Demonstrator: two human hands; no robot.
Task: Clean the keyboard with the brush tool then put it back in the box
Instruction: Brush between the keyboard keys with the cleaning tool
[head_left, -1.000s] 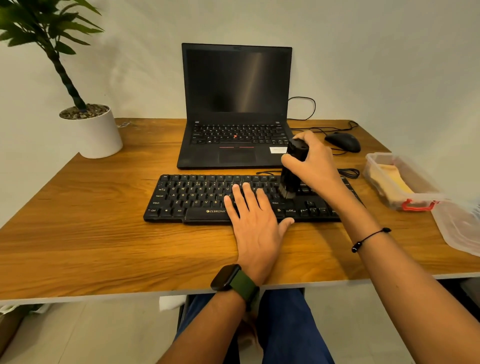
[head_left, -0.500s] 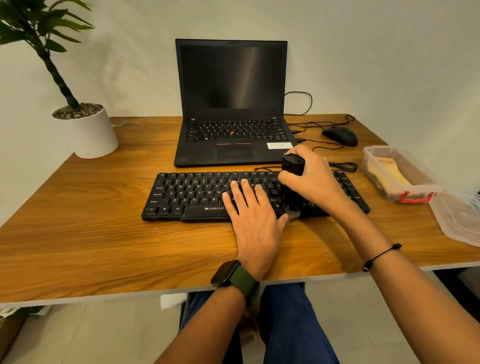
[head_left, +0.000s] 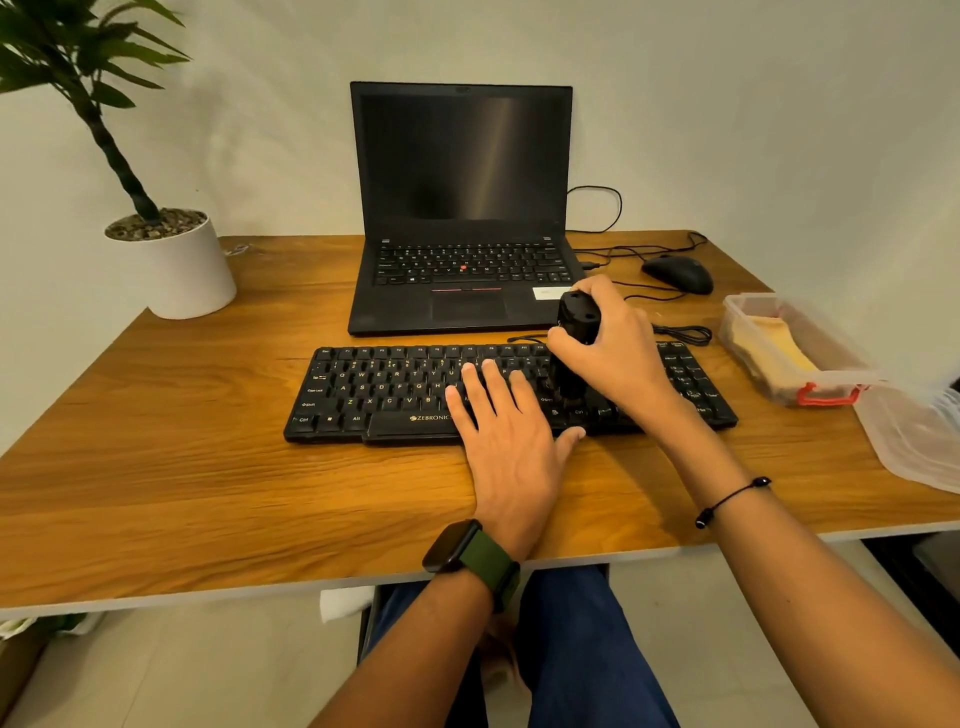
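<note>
A person seated at a wooden desk (head_left: 156, 467) looks down at both bare hands working over a black keyboard (head_left: 395, 395) that lies flat in front of them. The left hand (head_left: 511, 441) rests palm down with its fingers straight and slightly spread, pressing on the middle keys and the keyboard's front edge; it holds nothing, and a smartwatch with a green strap (head_left: 470, 553) sits on its wrist. Just to the right of it, the right hand (head_left: 613, 348) is curled around a black cylindrical brush tool (head_left: 574, 353), gripping it upright with its lower end touching the keys on the right half of the keyboard; the bristles themselves are too dark to make out clearly. A thin black bracelet (head_left: 730, 501) circles the right wrist. Beyond both hands stands an open black laptop (head_left: 462, 208) with a dark screen. Past the right hand lies a black mouse (head_left: 678, 274) with its cables trailing behind. Further right of the right hand sits a clear plastic box (head_left: 748, 317) with a red latch, holding something yellow, and beside it, nearer the person, lies a clear lid (head_left: 914, 441). Far to the left of the left hand stands a potted plant (head_left: 176, 260) in a white pot.
</note>
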